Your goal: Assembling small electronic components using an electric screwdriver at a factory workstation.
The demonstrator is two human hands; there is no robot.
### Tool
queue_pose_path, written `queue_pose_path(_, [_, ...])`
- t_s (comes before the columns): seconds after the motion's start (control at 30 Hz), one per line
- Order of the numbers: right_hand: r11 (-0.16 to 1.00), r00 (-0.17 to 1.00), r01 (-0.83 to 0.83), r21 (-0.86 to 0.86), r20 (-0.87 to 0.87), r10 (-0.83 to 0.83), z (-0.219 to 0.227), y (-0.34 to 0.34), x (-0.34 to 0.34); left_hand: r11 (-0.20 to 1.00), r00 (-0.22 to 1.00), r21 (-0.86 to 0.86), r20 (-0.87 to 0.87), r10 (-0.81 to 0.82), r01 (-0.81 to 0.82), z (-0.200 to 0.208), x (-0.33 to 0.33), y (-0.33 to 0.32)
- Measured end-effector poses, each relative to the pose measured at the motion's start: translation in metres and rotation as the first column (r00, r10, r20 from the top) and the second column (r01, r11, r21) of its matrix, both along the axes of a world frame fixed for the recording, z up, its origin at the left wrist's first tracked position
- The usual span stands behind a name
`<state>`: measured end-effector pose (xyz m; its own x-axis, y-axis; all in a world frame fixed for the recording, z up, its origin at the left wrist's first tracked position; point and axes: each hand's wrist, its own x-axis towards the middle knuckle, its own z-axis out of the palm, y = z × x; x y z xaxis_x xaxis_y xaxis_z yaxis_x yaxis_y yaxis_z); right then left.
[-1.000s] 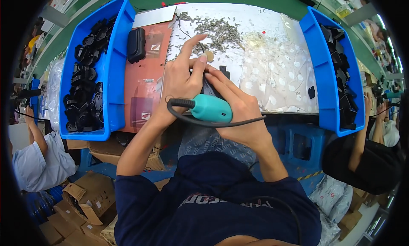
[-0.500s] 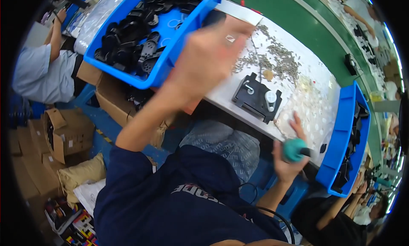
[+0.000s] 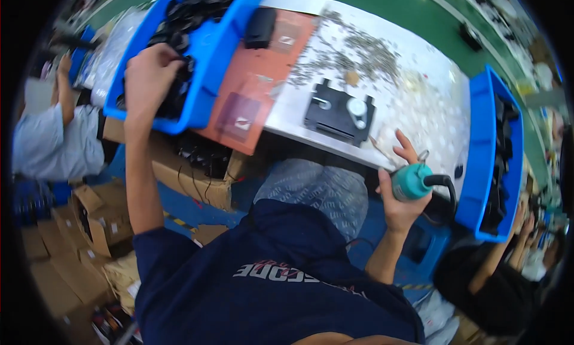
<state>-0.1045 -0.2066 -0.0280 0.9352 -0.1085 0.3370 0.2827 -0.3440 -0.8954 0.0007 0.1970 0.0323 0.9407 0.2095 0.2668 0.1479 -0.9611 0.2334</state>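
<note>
My left hand (image 3: 146, 82) reaches into the blue bin (image 3: 206, 85) on the left, among black plastic parts (image 3: 194, 16). Its fingers are curled in a pinch, and I cannot make out what lies between them. In my right hand (image 3: 399, 210) is a teal electric screwdriver (image 3: 408, 182) with a black cord, held over the front right edge of the table. Between the hands, a black fixture (image 3: 326, 121) with a round white piece (image 3: 357, 107) and a small metal lever rests on the white table (image 3: 281, 115).
Many small screws (image 3: 373, 55) lie scattered behind the fixture, with small clear pieces (image 3: 430, 121) to their right. An orange-red mat (image 3: 230, 127) bears a black box (image 3: 260, 28). Another blue bin (image 3: 478, 147) of black parts stands right. Co-workers sit on both sides.
My left hand has swung left from above the mat into the left bin, uncovering the mat and black box. The right hand keeps hold of the screwdriver. The whole view has shifted somewhat.
</note>
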Motion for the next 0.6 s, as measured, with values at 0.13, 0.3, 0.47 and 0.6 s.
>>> queue_pose_path(0.13, [0.999,0.999,0.036,0.026,0.01,-0.036,-0.005,-0.009,0.0,0.916,0.763,-0.159,0.616,-0.199,0.367,0.015,-0.007,-0.105])
queue_pose_path(0.3, [0.993,0.998,0.067,0.1,-0.03,-0.064,0.004,-0.014,-0.013,0.558,0.283,0.371,0.58,-0.763,0.743,-0.03,-0.006,-0.202])
queue_pose_path(0.47, [0.994,0.993,0.085,0.062,0.081,-0.089,-0.003,-0.026,-0.019,0.483,0.375,0.304,0.35,-0.858,0.821,-0.049,-0.019,-0.214])
queue_pose_path(0.6, [0.992,0.983,0.109,0.058,0.14,-0.116,-0.012,-0.031,-0.015,0.497,0.476,0.123,0.166,-0.864,0.859,-0.035,-0.041,-0.23])
